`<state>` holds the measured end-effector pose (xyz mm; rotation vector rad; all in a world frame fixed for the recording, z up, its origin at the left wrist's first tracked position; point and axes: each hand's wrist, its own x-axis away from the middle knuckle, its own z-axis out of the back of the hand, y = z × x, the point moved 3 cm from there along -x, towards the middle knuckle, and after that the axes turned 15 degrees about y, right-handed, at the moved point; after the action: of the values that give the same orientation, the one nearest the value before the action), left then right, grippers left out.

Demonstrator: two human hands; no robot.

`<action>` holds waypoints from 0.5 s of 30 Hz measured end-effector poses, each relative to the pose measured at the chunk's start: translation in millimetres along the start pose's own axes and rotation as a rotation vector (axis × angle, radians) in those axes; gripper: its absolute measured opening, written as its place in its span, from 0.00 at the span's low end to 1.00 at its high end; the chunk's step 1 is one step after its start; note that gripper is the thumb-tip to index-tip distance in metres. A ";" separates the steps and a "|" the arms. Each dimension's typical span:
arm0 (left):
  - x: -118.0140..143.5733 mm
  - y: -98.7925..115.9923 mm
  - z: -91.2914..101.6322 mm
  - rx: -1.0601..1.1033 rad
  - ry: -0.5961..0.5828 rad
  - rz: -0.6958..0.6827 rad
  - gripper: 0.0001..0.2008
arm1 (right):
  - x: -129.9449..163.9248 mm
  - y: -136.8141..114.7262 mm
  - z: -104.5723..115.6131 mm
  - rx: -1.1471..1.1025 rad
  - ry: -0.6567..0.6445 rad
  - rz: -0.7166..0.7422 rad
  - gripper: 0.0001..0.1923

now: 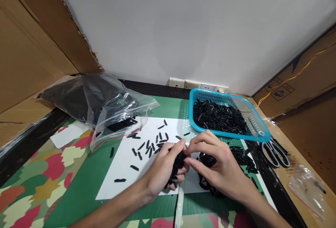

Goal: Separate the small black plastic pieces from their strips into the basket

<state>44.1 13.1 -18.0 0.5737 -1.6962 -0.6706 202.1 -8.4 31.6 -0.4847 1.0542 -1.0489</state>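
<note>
My left hand (166,161) is closed around a bunch of small black strips (175,168) above a white sheet (110,186). The fingers of my right hand (216,158) are drawn together in a pinch against the upper part of that bunch. Whatever lies between those fingertips is too small and hidden to make out. Loose black pieces (134,168) are scattered over the sheet to the left of my hands. Partly covered by my right hand is a dark heap (206,182), and more black strips (243,156) lie beyond it on the right.
A blue plastic basket (265,135) full of black strips stands at the back right. To the left lies a clear zip bag (89,98) of dark pieces. Scissors (275,152) and a small clear bag (306,189) are at right. Cardboard (31,46) flanks the table.
</note>
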 end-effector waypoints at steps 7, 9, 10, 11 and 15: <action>-2.9 -0.2 1.7 -0.034 0.107 -0.070 0.28 | 1.2 5.1 -6.4 -0.009 0.066 -0.179 0.04; -2.8 -0.1 1.9 -0.048 0.123 -0.079 0.27 | 1.7 6.3 -9.6 -0.019 0.072 -0.204 0.04; -2.6 -0.2 1.9 -0.056 0.124 -0.082 0.26 | 1.9 6.8 -11.1 -0.013 0.076 -0.211 0.04; -2.4 -0.3 2.1 -0.068 0.122 -0.090 0.26 | 2.2 7.3 -12.5 -0.003 0.081 -0.219 0.04; -1.1 -0.3 2.9 -0.126 0.108 -0.141 0.23 | 3.2 7.1 -15.9 0.020 0.085 -0.241 0.06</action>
<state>41.6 14.0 -19.4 0.6327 -1.5115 -0.8262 191.7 -5.7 17.5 -0.5651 1.0777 -1.3014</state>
